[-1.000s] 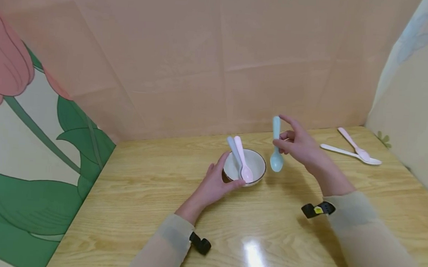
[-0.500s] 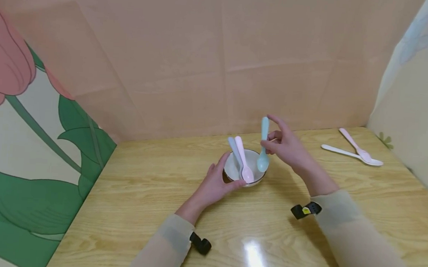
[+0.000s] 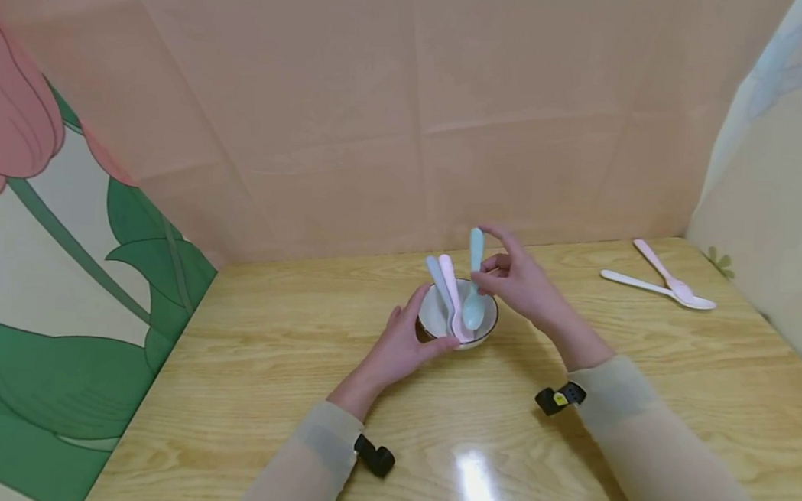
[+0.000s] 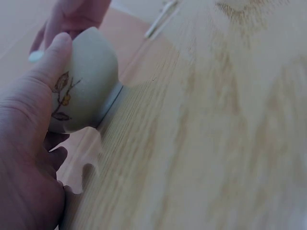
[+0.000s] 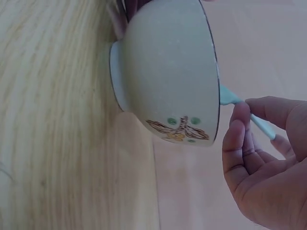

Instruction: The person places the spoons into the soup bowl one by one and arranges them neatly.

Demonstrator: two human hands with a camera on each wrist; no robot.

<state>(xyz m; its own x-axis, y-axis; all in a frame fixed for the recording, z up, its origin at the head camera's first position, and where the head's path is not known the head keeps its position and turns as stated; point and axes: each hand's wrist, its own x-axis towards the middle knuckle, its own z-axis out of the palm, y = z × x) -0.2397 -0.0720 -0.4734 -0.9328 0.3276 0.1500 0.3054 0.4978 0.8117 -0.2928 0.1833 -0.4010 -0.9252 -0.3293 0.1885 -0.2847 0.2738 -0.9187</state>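
Observation:
A white bowl with a dark rim stands on the table; painted sprigs show on its side in the right wrist view. My left hand grips the bowl from the left, thumb at the near rim. Inside lean a pink spoon and a grey-blue spoon, handles up past the far rim. Between thumb and fingers my right hand pinches a light teal spoon by its handle. The teal spoon is upright with its scoop inside the bowl's opening; whether it touches the bottom I cannot tell.
On the right of the wooden table, a pink spoon lies across a white spoon. A peach cloth hangs behind the table. Printed flower cloths flank it on both sides.
My right hand has moved left with the teal spoon, from beside the bowl to over it, then lowered the scoop into it. My left hand and the bowl have stayed put.

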